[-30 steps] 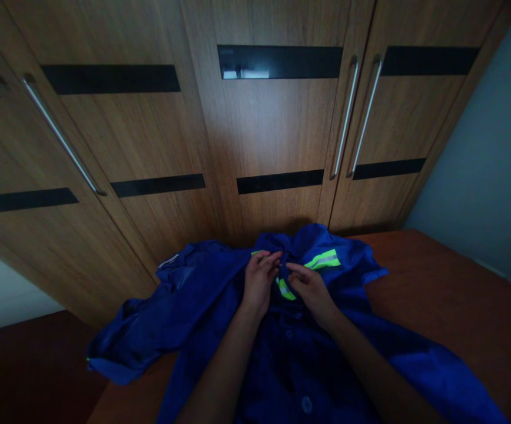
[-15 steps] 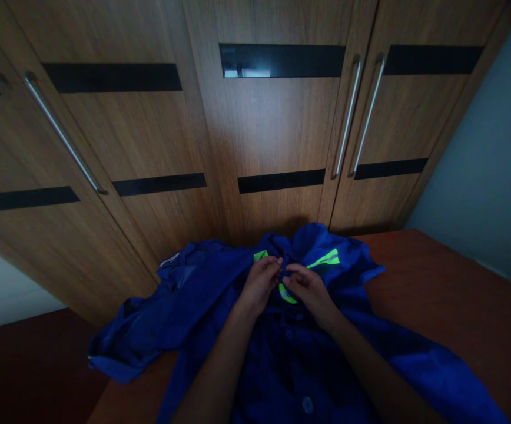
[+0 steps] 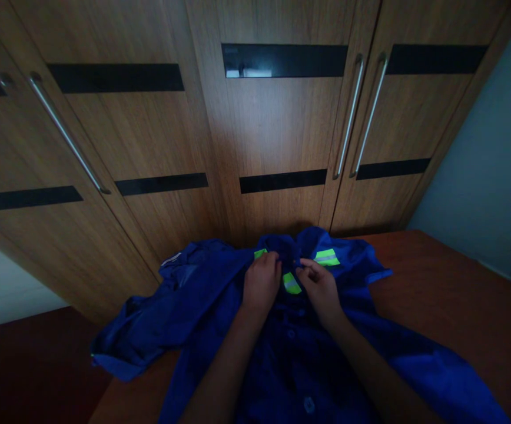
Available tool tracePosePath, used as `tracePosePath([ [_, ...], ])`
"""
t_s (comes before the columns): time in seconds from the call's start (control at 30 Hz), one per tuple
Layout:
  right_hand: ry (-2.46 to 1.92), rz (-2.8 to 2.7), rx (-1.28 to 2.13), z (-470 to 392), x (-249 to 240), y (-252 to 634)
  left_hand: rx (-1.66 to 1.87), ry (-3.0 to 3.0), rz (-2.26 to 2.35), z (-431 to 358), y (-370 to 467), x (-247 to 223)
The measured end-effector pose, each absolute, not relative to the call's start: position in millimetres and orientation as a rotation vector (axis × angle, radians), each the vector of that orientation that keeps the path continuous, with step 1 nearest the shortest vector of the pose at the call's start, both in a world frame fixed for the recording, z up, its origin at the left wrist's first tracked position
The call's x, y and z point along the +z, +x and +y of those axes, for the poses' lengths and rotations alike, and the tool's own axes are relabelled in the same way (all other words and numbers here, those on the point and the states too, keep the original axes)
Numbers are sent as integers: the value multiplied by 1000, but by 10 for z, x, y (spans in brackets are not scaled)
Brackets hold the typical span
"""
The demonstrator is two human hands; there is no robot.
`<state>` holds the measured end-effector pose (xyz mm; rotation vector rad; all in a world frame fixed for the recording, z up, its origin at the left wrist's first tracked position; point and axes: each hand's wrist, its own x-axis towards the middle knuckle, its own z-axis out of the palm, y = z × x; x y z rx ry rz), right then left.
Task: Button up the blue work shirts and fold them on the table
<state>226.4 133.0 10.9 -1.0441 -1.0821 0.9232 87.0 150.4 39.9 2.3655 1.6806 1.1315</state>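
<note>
A blue work jacket (image 3: 220,294) with yellow-green reflective strips lies spread out, its sleeve reaching off to the left. Buttons run down its front, one button (image 3: 309,404) showing near the bottom of the view. My left hand (image 3: 262,280) has its fingers closed on the jacket's cloth near the upper front, palm turned down so the fingertips are partly hidden. Just to the right, my right hand (image 3: 319,285) pinches the cloth between thumb and forefinger. A reflective strip (image 3: 291,283) shows between the hands, and another strip (image 3: 327,257) lies beyond the right one.
The jacket rests on a reddish-brown wooden surface (image 3: 454,306). Directly behind stands a wooden wardrobe (image 3: 277,129) with black bands and long metal handles (image 3: 349,118). A pale wall (image 3: 480,176) rises on the right.
My hands have moved a little apart, the right one shifting right. My left hand has turned more palm-down, and more of the middle reflective strip shows.
</note>
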Motion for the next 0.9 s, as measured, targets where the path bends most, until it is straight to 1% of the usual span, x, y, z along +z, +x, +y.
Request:
tracePosePath([
  [0.07,-1053,-1173,899,1333,70,2236,1162,2280,1572,1503,941,371],
  [0.27,-1090,-1251,806,1366,5,2235,1348,1738,1233,1561,988,329],
  [0.43,-1100,-1278,786,1376,4,2258,1312,1481,1053,1598,945,332],
  [0.53,-1084,-1301,787,1365,16,2262,1315,1529,1085,1590,943,352],
  [0.73,-1032,-1290,856,1337,58,2255,1330,1875,1276,1542,956,380],
  [0.9,-1025,-1288,881,1336,67,2262,1277,2002,1258,1521,944,409],
])
